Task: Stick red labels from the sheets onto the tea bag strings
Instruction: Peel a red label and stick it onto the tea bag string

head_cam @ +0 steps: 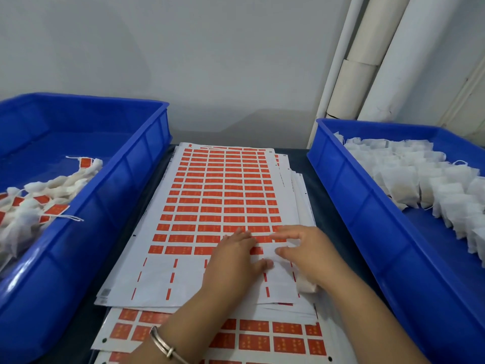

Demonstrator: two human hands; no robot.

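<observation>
Left hand [233,258] fingers lie flat on the top label sheet [210,206], holding nothing. Right hand [307,253] fingers lie loosely extended over a tea bag [307,286]; grip cannot be confirmed. Nearest rows are stripped. Left bin [126,179] holds few labelled bags; right bin [367,206] holds many unlabelled. Most work remains.

Both forearms reach forward from the lower edge of the view and converge toward the middle. The left hand [233,261] lies palm down, fingers fairly straight and pointing away from the body, thumb stretched out to the right. The right hand [304,252] sits just beside it, palm down, fingers loosely spread and angled leftward, thumb pointing toward the left thumb, the two tips close together. A metal bangle [164,346] circles the left wrist.
</observation>
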